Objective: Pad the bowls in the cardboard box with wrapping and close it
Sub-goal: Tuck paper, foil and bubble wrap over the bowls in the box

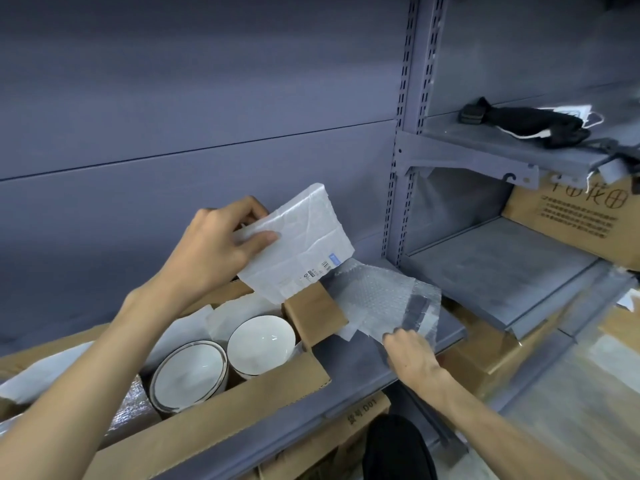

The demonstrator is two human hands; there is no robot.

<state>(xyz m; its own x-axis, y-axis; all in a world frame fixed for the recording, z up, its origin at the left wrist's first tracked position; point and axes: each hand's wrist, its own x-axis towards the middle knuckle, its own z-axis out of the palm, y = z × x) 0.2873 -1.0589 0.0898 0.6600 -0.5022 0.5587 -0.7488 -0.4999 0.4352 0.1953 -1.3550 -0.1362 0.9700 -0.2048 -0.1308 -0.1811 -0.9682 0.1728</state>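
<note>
An open cardboard box (242, 407) sits on a grey shelf, flaps spread. Inside stand two white bowls, one on the left (188, 374) and one on the right (261, 344), with white wrapping around them. My left hand (214, 247) holds a folded white foam sheet (304, 237) with a small label above the box's far right corner. My right hand (410, 355) pinches the edge of a bubble wrap sheet (381, 299) lying on the shelf just right of the box.
The grey shelf (360, 372) ends at a front edge near me. To the right are lower shelves with a printed cardboard box (581, 220); a black strap (526, 121) lies on an upper shelf. More cartons (349, 434) sit below.
</note>
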